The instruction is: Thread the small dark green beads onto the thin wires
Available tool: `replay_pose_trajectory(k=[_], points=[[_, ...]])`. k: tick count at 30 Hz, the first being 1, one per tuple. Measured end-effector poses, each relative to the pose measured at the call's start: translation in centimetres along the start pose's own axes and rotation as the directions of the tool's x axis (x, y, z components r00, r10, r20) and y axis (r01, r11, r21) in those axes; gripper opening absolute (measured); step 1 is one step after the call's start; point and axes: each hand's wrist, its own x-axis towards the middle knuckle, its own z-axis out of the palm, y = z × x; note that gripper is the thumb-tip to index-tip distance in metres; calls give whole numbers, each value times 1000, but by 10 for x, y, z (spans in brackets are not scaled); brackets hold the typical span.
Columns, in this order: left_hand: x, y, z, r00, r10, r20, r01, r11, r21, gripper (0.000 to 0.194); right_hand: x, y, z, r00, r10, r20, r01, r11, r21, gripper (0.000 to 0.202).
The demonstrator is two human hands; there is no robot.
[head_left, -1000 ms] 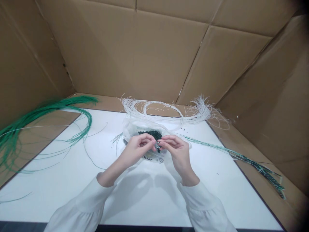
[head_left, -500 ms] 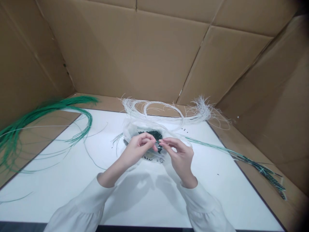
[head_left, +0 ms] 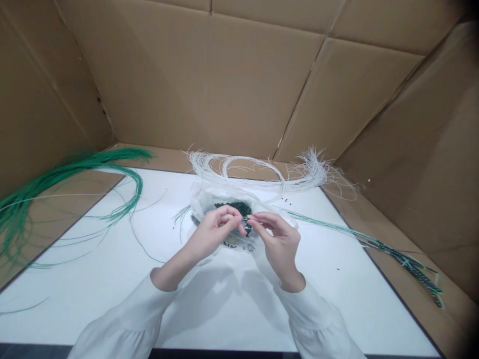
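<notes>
Head view: left hand and right hand pinch a strand.

Compared with a second ago, the right-hand grip sits slightly farther to the right, its knuckles turned outward and lower, while the right cuff lies a touch farther left. The gap between the two hands' fingertips is a little wider, with a short thin strand now showing across it. Below, the small dark piece has shifted slightly right. A lower finger of the left-hand grip reaches farther right.
</notes>
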Motion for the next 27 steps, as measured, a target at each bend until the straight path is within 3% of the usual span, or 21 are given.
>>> replay_pose_trajectory(k=[6, 15, 22, 27], points=[[0, -3, 3, 999, -6, 45, 9, 997, -76, 25, 5, -3, 2, 983, 182, 24, -182, 955, 233, 18], [0, -3, 3, 999, -2, 48, 8, 993, -121, 23, 5, -1, 2, 975, 216, 56, -223, 930, 292, 16], [-1, -6, 7, 997, -18, 68, 29, 987, -160, 24, 4, 4, 8, 900, 413, 138, -419, 737, 531, 19], [-1, -3, 8, 997, -42, 61, 52, 984, -170, 24, 4, 1, 7, 866, 461, 193, -472, 629, 618, 22]])
